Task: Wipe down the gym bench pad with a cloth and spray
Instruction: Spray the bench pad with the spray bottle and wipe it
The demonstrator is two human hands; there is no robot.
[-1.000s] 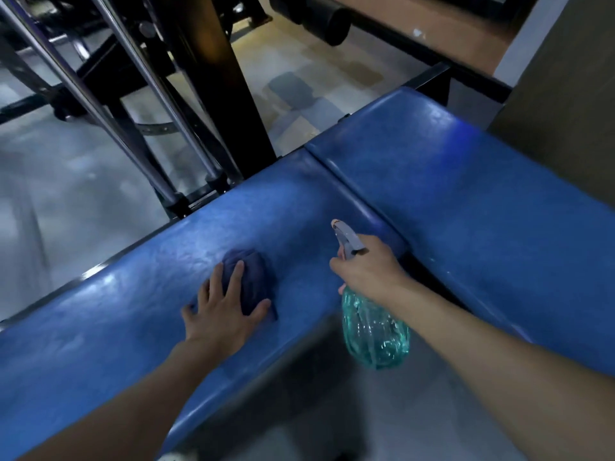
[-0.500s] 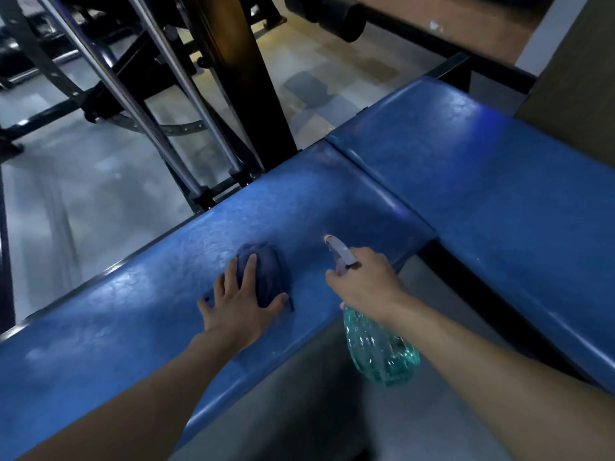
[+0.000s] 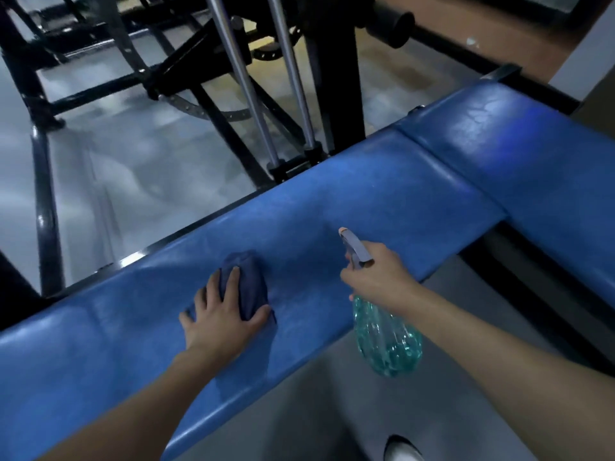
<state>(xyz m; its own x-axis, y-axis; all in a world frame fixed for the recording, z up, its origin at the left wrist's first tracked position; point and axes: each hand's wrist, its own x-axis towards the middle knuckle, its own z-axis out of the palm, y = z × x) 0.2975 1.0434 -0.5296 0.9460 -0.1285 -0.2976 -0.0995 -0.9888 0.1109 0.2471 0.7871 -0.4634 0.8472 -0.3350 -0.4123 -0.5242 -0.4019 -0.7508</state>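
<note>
Gripping teal spray bottle (image 3: 386,341), right hand (image 3: 376,277)

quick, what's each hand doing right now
left hand: open, fingers flat, pressing the cloth on the bench pad
right hand: closed around the spray bottle

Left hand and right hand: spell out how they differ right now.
The left hand lies flat, fingers spread, on the dark blue cloth; the right hand is curled round the neck of the teal spray bottle. The left hand presses down on the bench pad; the right hand is off the pad, by its near edge. Both are bare.
</note>
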